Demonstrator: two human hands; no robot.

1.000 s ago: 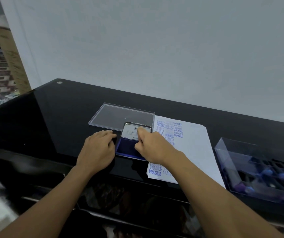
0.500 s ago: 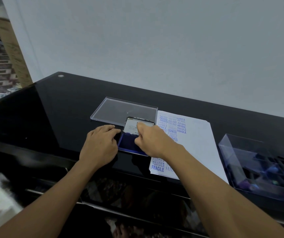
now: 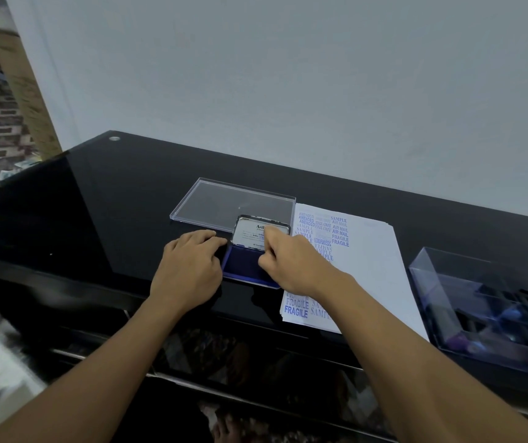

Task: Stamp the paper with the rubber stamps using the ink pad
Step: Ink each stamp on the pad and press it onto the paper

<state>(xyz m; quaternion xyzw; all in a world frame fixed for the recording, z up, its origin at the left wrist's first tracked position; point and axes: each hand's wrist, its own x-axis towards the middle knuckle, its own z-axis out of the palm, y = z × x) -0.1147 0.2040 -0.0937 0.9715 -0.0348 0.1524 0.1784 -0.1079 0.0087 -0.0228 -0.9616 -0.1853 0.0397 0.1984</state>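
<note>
Fingers (image 3: 271, 234) on ink pad lid (image 3: 247, 234), "FRAGILE"-stamped paper (image 3: 371, 266)

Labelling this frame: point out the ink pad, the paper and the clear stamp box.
ink pad (image 3: 242, 265): head view, exposed blue pad surface.
paper (image 3: 374, 270): head view, blank area right of the prints.
clear stamp box (image 3: 432, 292): head view, its left wall.

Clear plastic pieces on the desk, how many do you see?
2: a flat clear lid behind the ink pad, left of the paper; a clear box right of the paper.
</note>
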